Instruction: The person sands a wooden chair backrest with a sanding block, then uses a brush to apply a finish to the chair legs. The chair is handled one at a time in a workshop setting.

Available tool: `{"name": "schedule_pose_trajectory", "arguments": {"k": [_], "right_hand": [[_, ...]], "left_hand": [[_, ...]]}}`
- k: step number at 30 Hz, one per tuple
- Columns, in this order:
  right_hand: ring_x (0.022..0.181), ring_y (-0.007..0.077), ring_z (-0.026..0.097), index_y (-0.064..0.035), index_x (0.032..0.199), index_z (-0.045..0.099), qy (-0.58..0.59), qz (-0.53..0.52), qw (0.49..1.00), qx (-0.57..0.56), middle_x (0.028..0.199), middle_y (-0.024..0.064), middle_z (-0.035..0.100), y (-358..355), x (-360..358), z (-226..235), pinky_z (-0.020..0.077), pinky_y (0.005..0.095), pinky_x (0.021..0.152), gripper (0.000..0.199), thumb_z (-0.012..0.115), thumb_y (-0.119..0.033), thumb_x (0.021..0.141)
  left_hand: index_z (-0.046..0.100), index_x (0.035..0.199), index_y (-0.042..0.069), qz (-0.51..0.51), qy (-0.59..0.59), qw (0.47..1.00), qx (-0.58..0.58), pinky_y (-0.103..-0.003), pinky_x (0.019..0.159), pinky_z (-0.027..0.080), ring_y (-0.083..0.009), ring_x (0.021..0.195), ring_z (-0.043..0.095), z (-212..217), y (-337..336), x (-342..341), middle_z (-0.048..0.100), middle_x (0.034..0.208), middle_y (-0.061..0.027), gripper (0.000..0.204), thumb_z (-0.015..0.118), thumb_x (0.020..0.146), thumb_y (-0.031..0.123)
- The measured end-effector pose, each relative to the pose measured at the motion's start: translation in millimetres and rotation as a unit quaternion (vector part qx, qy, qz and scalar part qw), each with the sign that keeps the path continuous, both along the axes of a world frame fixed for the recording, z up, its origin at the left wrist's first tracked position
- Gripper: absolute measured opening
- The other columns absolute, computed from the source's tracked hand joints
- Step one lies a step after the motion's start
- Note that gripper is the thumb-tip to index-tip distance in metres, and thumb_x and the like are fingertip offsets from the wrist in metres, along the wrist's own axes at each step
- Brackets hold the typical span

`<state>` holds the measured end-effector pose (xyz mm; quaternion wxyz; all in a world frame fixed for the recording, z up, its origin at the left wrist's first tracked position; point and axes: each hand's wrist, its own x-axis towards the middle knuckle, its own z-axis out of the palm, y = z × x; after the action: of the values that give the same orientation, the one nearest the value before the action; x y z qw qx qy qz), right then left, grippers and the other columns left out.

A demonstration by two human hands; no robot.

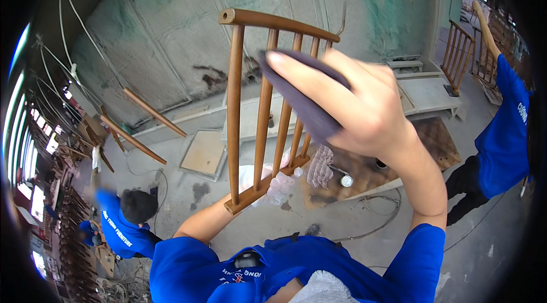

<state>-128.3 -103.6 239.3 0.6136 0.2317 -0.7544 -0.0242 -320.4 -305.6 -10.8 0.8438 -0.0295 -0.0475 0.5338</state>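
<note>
A brown wooden chair back (264, 109) with several spindles between a curved top rail and a lower rail stands upright before me. My left hand (279, 189), in a clear plastic glove, grips the lower rail; part of the hand is hidden behind the wood. My right hand (364, 101), bare and slightly blurred, is closed on a dark purple-grey folded cloth (302, 95). The cloth is in front of the spindles, near the top rail on the right; whether it touches the wood I cannot tell.
Beyond my right arm lies a stained board (421, 155) with a crumpled rag (320, 167) and a small round can (346, 180). A hose (370, 226) curls on the floor. Co-workers in blue stand right (507, 126) and left (128, 226). Wooden pieces (139, 143) hang left.
</note>
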Motion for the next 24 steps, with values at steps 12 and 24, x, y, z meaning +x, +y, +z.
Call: {"name": "schedule_pose_trajectory", "arguments": {"k": [12, 24], "right_hand": [[0.084, 0.0312, 0.077, -0.0103, 0.141, 0.071, -0.021, 0.029, 0.999, -0.004, 0.107, 0.0153, 0.075, -14, -63, 21, 0.0642, 0.0379, 0.069, 0.071, 0.087, -0.005, 0.072], [0.088, 0.0307, 0.077, 0.0029, 0.135, 0.073, -0.055, 0.139, 0.981, -0.119, 0.109, 0.0211, 0.078, -44, -88, 8, 0.0616, 0.0386, 0.078, 0.056, 0.075, 0.011, 0.08]], "left_hand": [[0.055, 0.111, 0.008, -0.002, 0.02, 0.998, -0.053, -0.029, 0.042, 0.042, -0.0113, 0.058, 0.05, 17, -17, 26, 0.048, 0.075, 0.0025, 0.043, 0.053, 0.115, 0.051], [0.055, 0.111, 0.008, 0.004, -0.017, 1.0, 0.006, -0.029, 0.043, 0.045, -0.0126, 0.059, 0.052, 6, -16, 30, 0.049, 0.075, 0.0014, 0.043, 0.053, 0.115, 0.051]]}}
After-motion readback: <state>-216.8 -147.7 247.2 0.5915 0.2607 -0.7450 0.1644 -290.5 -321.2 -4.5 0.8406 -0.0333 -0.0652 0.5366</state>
